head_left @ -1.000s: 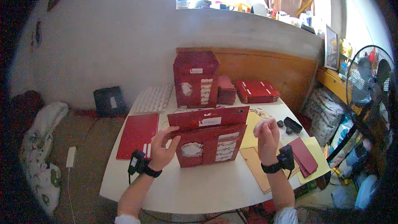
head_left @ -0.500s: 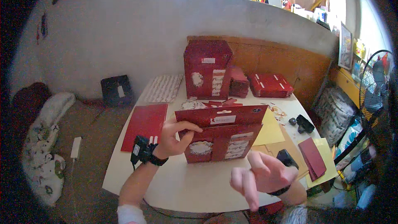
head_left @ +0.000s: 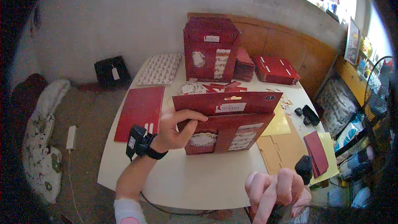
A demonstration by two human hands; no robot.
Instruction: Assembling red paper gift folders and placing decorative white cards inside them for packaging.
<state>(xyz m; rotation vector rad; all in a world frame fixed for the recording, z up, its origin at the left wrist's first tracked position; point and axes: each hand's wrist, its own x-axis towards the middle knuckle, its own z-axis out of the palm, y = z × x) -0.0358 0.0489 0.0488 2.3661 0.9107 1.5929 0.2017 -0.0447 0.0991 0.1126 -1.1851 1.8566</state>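
My left hand (head_left: 173, 132) grips the left edge of a dark red cardboard package (head_left: 222, 135), thumb and fingers closed on it. The package stands upright on the table, with a hang-hole flap at its top and pale printed panels on its front. At the lower right, apart from the package, is my right hand (head_left: 277, 188). Its fingers are curled together, and whatever may be in them is hidden. Both wrists wear black straps with small devices. Behind the package lie red scraps (head_left: 224, 87) and a white frilled piece (head_left: 191, 88).
A taller red box (head_left: 212, 54) stands at the back beside stacked red packages (head_left: 275, 69). A flat red sheet (head_left: 143, 110) lies at left near a patterned pad (head_left: 161, 69). Tan cardboard (head_left: 275, 153), a yellow sheet (head_left: 331, 151) and a dark red folded card (head_left: 316, 151) lie at right.
My right hand has drawn down and to the right, away from the package, its fingers more curled. The left hand still grips the package. The whole view has tipped downward.
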